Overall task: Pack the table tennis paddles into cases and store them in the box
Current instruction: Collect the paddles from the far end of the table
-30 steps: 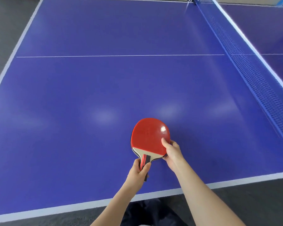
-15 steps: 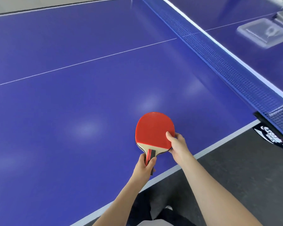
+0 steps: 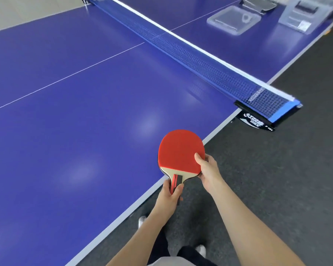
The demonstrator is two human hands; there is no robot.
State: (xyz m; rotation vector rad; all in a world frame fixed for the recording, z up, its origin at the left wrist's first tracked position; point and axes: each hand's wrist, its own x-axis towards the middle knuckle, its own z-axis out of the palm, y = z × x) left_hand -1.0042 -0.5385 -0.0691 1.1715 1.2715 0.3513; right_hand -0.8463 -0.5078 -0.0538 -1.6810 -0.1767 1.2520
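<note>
Since a sec ago the view has swung right — the net (image 3: 200, 60) and clear plastic cases (image 3: 234, 21) beyond it now show. Left hand (image 3: 170, 196) grips the handle, right hand (image 3: 208, 167) pinches the blade edge of the red-rubber paddle (image 3: 181, 152), held over the blue table's (image 3: 85, 121) edge. Best carried level w/ both hands. Rubber looks smooth, blade rounded, wood bare near the handle.

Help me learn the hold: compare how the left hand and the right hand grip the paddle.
The left hand wraps the handle; the right hand pinches the blade's edge, thumb on the red rubber. The left hand sits lower and nearer the body, the right higher. Both hold the same paddle.
</note>
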